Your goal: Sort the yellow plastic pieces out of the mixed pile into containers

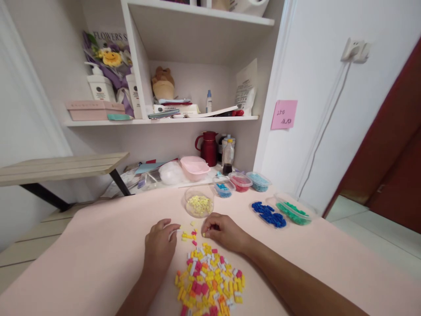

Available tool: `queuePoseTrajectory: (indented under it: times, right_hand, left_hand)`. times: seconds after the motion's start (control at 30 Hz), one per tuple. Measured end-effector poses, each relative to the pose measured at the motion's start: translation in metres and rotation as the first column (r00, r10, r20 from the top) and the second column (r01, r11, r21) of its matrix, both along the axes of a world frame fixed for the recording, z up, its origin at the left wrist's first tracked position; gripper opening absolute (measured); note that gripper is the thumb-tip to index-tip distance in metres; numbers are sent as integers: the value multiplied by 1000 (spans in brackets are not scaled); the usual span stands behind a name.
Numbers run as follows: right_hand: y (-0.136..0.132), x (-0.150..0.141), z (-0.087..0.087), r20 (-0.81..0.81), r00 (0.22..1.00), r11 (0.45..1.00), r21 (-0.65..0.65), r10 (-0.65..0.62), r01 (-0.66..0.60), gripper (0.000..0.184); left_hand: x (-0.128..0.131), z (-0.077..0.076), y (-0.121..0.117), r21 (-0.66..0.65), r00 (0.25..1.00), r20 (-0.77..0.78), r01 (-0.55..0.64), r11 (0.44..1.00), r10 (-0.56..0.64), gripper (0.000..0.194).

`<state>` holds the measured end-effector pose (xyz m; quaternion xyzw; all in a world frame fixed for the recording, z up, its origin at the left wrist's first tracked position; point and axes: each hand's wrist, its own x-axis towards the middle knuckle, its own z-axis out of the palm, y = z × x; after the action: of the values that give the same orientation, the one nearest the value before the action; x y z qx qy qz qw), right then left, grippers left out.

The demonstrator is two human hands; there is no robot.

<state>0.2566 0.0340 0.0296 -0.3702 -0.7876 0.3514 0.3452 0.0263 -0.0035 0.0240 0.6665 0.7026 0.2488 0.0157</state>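
Observation:
My left hand [161, 246] is curled over the pink tabletop, thumb and forefinger close together with a pale sliver at their tips that I cannot make out. Opposite it, my right hand [224, 231] pinches a small yellow toy brick [204, 235]. Between the two hands lie a few yellow and pink bricks [188, 236]. Nearer to me spreads a loose pile of small toy bricks [212, 277] in yellow, white, pink and orange. Just beyond my hands, a clear round tub [186, 210] holds pale yellow bricks [200, 204].
Dark blue bricks [268, 214] and green bricks [292, 212] sit in clear containers at the right. Farther back are tubs of blue bricks [223, 188], red pieces [240, 181] and light blue pieces [259, 180]. A pink bowl [194, 167] and red jug [209, 149] stand behind.

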Motion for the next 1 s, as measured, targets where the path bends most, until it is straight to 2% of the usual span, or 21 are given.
queuePoseTrajectory:
  times: [0.2, 0.3, 0.37, 0.43, 0.5, 0.6, 0.7, 0.83, 1.0]
  right_hand:
    - [0, 0, -1, -34, 999, 1000, -30, 5, -6, 5]
    - [-2, 2, 4, -54, 998, 1000, -26, 13, -14, 5]
    - [-2, 5, 13, -77, 997, 1000, 22, -1, 2, 6]
    - [1, 8, 24, -123, 990, 990, 114, -65, 79, 8]
    - [7, 9, 37, -177, 972, 957, 218, -153, 190, 11]
    - [22, 7, 54, -213, 939, 880, 343, -269, 329, 14]
    - [37, 2, 61, -162, 931, 833, 417, -327, 365, 18]
    - [39, 0, 49, -97, 948, 866, 386, -303, 316, 30]
    - [18, 9, 18, -40, 971, 949, 206, -237, 240, 28]
  left_hand:
    - [1, -2, 1, 0, 998, -22, 64, 998, -64, 35]
    - [1, -2, 2, 3, 998, -4, 67, 998, -67, 35]
    - [1, -3, 2, 11, 998, 21, 64, 998, -64, 35]
    - [1, -4, 2, 25, 997, 50, 61, 998, -62, 36]
    - [0, -5, 2, 38, 995, 79, 59, 998, -61, 36]
    - [-2, -6, 2, 50, 991, 121, 50, 998, -56, 36]
    - [-2, -7, 2, 61, 987, 153, 41, 997, -50, 36]
    - [-2, -4, 0, 68, 983, 173, 56, 996, -67, 35]
    - [-1, 0, -1, 59, 982, 178, 48, 997, -57, 35]
